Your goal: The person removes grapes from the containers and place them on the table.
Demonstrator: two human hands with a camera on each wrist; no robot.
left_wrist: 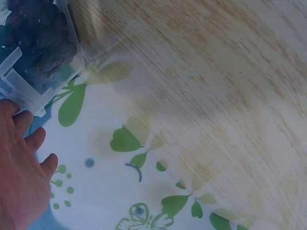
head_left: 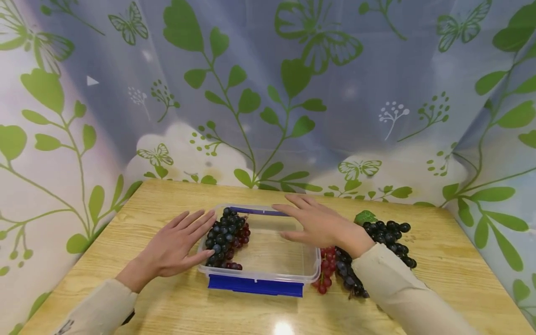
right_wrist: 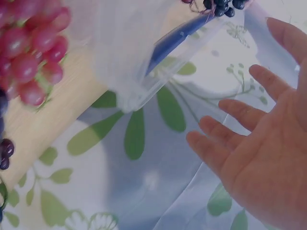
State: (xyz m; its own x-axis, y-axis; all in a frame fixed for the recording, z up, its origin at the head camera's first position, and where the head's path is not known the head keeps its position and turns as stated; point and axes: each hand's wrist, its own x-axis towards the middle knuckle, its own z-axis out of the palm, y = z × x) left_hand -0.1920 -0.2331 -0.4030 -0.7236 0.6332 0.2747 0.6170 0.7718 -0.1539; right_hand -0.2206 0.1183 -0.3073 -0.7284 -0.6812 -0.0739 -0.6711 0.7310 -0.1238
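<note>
A clear plastic food container (head_left: 274,278) with blue side latches stands on the table, holding a bunch of dark grapes (head_left: 224,236) and some red grapes (head_left: 244,236) at its left end. Beside that end is my left hand (head_left: 177,244), fingers straight, fingertips at the rim; whether they touch it I cannot tell. My right hand (head_left: 316,223) hovers over the container's right part with fingers spread and nothing held. In the right wrist view the right hand (right_wrist: 264,158) shows an empty palm. Right of the container lie red grapes (head_left: 326,270) and dark purple grapes (head_left: 349,274).
A bunch of black grapes (head_left: 391,237) with a green leaf (head_left: 365,217) lies farther right, partly behind the right forearm. A patterned curtain (head_left: 259,93) hangs along the back edge of the wooden table (head_left: 167,302).
</note>
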